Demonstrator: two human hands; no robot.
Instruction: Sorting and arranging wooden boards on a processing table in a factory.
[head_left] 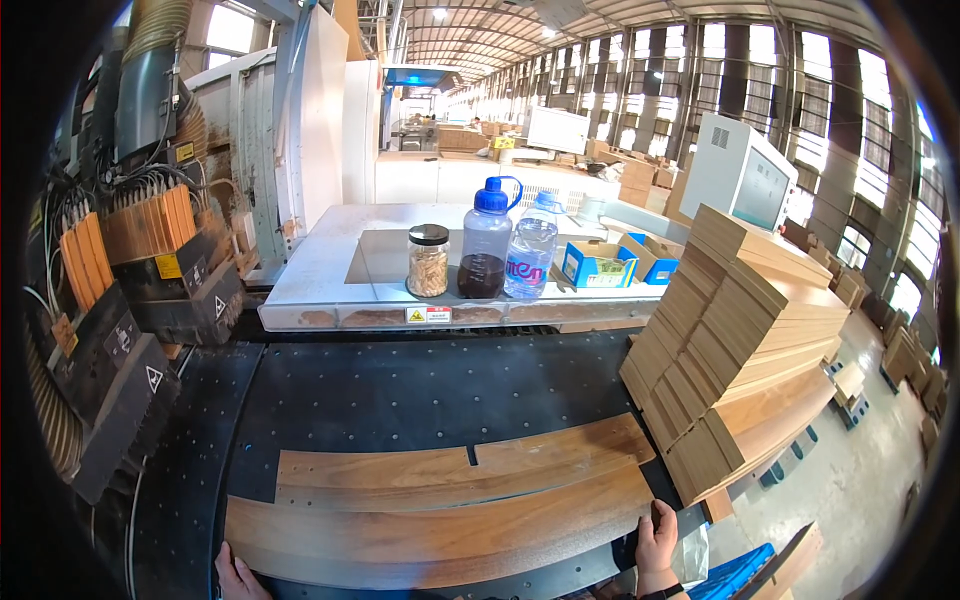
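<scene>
A long brown wood-grain board (430, 538) lies lengthwise across the black dotted machine bed (420, 380), nearest to me. At its left end, my left hand (240, 580) grips the edge, partly cut off by the lower rim of the view. My right hand (657, 548) holds the opposite end, its fingers curled against the board's edge. Just beyond lies a second wood-grain board (380, 470), close alongside the first; a small dark notch shows in its far edge. A dark band circles my right wrist.
A tall stack of wooden panels (720, 340) stands at the right. Behind the bed, a white ledge (320, 270) carries a jar (429, 265), two water bottles (482, 250) and small blue boxes (598, 266). Black machine heads (180, 280) with orange strips stand left.
</scene>
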